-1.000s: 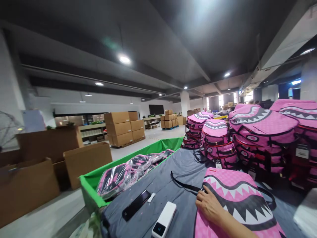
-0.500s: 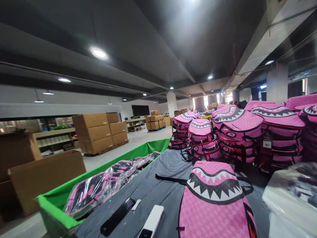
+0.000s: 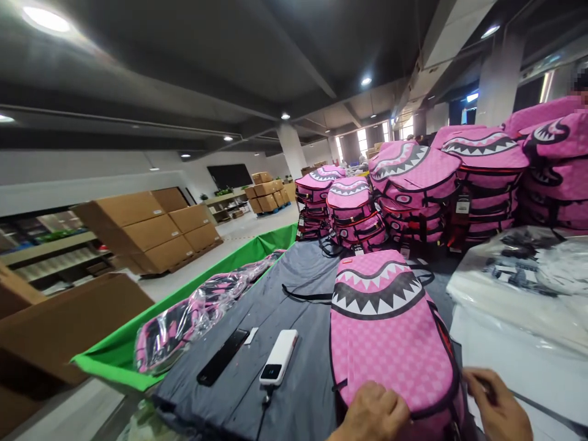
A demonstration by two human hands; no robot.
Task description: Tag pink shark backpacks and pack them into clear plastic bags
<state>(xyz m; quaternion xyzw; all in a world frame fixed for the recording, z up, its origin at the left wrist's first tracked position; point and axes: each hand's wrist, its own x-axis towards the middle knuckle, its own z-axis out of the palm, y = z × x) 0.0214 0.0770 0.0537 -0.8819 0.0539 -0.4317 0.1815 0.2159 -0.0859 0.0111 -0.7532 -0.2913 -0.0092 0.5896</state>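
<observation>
Backpack: a pink backpack (image 3: 381, 331) with a black-and-white jagged-tooth print lies front up on the gray-covered counter (image 3: 307, 269), its top toward the stacks and a black strap (image 3: 305, 296) reaching out leftward.
Left hand: the left hand (image 3: 376, 411) is on the backpack's near edge, fingers curled; whether its grip pinches the fabric, I cannot tell.
Right hand: the right hand (image 3: 497, 405) is at the backpack's right side, fingers bent toward the edge; whether they touch or hold it, I cannot tell.
Left of backpack: a white power bank (image 3: 279, 357) with a dark cable (image 3: 262, 413) plugged in, then a small white piece (image 3: 251, 335) near a black phone (image 3: 223, 357).
Right of backpack: clear plastic bags (image 3: 528, 269) in a pile.
Behind backpack: stacked pink backpacks (image 3: 413, 177) with hanging tags.
Beyond counter's left edge: a green-lined bin (image 3: 110, 367) holding plastic-wrapped bags (image 3: 174, 331).
Background: cardboard boxes (image 3: 147, 229), shelves (image 3: 55, 248) and ceiling lights (image 3: 366, 81).
Upper right edge: part of a person (image 3: 581, 86) behind the stacks.
</observation>
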